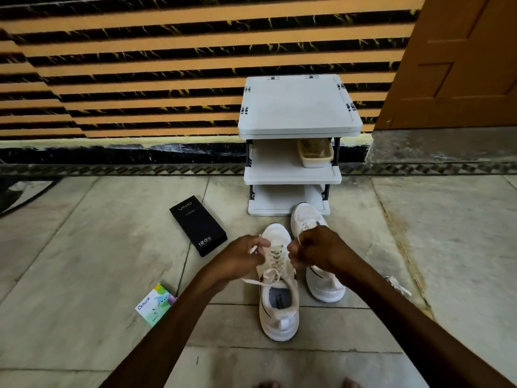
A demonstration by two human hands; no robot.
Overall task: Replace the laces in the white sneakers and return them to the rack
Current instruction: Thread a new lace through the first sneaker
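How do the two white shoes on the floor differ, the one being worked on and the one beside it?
The near sneaker shows a cream lace criss-crossed up its front, ends pinched by the left hand and right hand; the far sneaker has its front mostly hidden behind the right hand. The near sneaker lies closer to the person; the far sneaker's toe reaches the rack. Both are white and point toward the rack.

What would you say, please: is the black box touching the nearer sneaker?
Apart. The head view shows bare floor between the black box and the nearer sneaker.
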